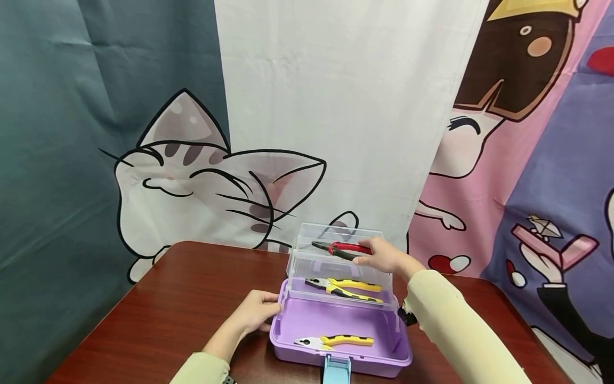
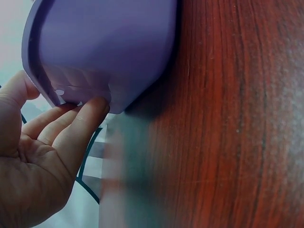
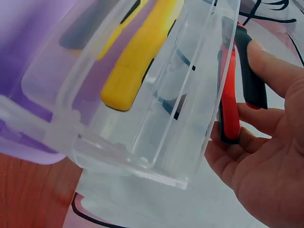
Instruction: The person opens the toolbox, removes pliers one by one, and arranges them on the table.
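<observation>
A purple toolbox stands open on the table, its clear tiered trays raised at the back. My left hand grips its left end, thumb at the rim and fingers against the outer wall. My right hand holds pliers with red and black handles by those handles, jaws pointing left, at the upper clear tray. Yellow-and-black pliers lie in the lower clear tray. Another pair of yellow-and-black pliers lies on the purple floor of the box.
A light blue latch hangs at the toolbox's front. The reddish-brown wooden table extends on both sides. Behind it hangs a cloth with cartoon figures, close to the table's back edge.
</observation>
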`<state>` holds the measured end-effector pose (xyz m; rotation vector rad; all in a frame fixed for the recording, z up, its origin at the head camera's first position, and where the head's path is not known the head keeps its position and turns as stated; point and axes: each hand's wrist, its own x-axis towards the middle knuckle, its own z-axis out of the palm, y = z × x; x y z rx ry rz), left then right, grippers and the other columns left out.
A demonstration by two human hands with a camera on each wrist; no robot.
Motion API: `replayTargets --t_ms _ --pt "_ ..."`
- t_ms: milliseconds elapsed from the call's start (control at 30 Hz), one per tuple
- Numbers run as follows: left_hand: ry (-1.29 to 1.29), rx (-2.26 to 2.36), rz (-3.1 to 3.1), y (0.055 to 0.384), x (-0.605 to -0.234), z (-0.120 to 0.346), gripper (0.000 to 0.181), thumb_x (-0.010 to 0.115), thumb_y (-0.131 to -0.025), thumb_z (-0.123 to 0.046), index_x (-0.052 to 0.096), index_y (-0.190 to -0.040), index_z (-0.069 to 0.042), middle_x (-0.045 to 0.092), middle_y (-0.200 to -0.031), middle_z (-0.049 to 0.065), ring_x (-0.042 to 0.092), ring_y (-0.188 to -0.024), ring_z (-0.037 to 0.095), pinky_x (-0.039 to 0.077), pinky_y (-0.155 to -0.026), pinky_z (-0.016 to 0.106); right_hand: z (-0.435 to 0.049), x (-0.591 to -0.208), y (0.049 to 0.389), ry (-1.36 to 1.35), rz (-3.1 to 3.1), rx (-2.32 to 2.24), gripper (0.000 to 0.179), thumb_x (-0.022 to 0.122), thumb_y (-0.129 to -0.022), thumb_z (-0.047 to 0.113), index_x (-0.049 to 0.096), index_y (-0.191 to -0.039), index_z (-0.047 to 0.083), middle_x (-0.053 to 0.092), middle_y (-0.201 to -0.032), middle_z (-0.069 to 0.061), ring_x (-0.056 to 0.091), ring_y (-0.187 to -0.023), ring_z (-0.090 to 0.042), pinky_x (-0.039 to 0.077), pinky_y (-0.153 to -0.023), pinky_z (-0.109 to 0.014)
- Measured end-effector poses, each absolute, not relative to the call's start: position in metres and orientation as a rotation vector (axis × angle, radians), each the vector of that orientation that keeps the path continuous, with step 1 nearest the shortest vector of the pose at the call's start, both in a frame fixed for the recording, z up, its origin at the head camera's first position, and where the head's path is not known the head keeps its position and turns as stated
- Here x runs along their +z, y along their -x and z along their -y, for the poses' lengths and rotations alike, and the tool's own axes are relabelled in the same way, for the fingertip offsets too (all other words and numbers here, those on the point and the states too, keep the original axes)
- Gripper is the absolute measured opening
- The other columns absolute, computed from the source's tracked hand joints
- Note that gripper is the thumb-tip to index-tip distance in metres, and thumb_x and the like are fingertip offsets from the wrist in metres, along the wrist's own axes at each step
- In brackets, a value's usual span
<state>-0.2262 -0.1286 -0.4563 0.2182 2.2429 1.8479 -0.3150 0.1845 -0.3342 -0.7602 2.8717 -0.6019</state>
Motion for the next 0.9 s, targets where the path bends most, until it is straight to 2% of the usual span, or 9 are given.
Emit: replayTargets --t_ms 67,267,667,900 --pt "-0.213 1.855 -2.235 0.226 -0.456 0.129 0.045 0.058 -0.083 -0.008 0.054 -0.121 0.016 0.065 -0.106 0.031 0.069 -0.083 0.029 0.061 -0.062 0.042 -0.185 -0.333 0.314 0.739 -2.896 -0.553 0.064 0.068 -0.087 0.029 0.047 -0.131 -0.013 0.056 -0.126 -0.028 0.053 -0.117 -0.038 0.045 -0.100 -0.051" --pt "-0.209 1.855 -2.236 0.225 -0.455 0.129 0.045 0.059 -0.083 -0.009 0.054 -0.121 0.016 0.065 -0.106 0.030 0.069 -0.084 0.029 0.061 -0.062 0.041 -0.183 -0.333 0.311 0.701 -2.946 -0.443 0.067 0.073 -0.081 0.031 0.050 -0.130 -0.008 0.056 -0.116 -0.024 0.052 -0.105 -0.032 0.047 -0.092 -0.048" --pt "-0.220 1.863 -2.223 0.224 -0.455 0.128 0.046 0.057 -0.083 -0.008 0.053 -0.122 0.016 0.065 -0.106 0.031 0.069 -0.084 0.029 0.061 -0.062 0.042 -0.185 -0.342 0.311 0.702 -2.954 -0.556 0.053 0.073 -0.080 0.029 0.056 -0.119 -0.003 0.063 -0.093 -0.009 0.054 -0.079 -0.019 0.047 -0.071 -0.034" --pt "-0.202 1.883 -2.204 0.224 -0.455 0.128 0.046 0.057 -0.084 -0.008 0.053 -0.122 0.016 0.066 -0.106 0.030 0.069 -0.085 0.029 0.060 -0.064 0.043 -0.188 -0.352 0.307 0.694 -2.989 -0.631 0.058 0.069 -0.085 0.033 0.050 -0.129 -0.001 0.062 -0.105 -0.011 0.054 -0.084 -0.018 0.048 -0.074 -0.036"
